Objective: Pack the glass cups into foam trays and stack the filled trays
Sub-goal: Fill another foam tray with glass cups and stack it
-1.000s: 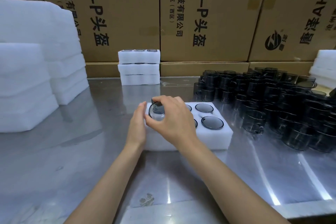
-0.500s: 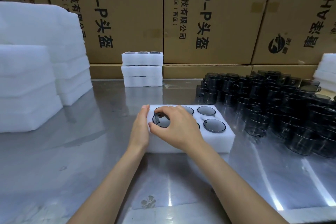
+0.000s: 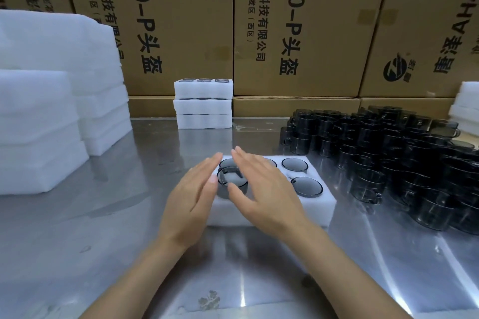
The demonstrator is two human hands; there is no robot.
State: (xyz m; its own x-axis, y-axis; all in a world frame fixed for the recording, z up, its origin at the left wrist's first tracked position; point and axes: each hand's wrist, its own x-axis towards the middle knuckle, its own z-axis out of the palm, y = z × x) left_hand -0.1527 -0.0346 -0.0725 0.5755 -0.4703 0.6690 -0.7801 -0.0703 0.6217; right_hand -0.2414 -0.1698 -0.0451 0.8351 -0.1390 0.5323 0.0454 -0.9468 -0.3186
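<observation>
A white foam tray [image 3: 321,211] lies on the steel table in front of me, with dark glass cups sunk in its round holes. One cup [image 3: 231,181] in the near left hole stands proud of the foam. My left hand [image 3: 191,199] has straight fingers along the tray's left side, beside that cup. Above the tray's middle my right hand [image 3: 261,190] is spread flat with its thumb by the cup; it hides the middle holes. A crowd of loose dark cups [image 3: 404,163] fills the table's right side.
Three filled trays [image 3: 203,103] are stacked at the back centre. Tall piles of foam trays [image 3: 51,111] stand at the left, and more foam [image 3: 466,109] at the far right. Cardboard boxes [image 3: 298,26] wall the back. The steel table [image 3: 103,228] shows bare metal near me.
My right hand gripped the cup and lowered it into the near left hole, then let go and spread flat. My left hand stayed at the tray's left side.
</observation>
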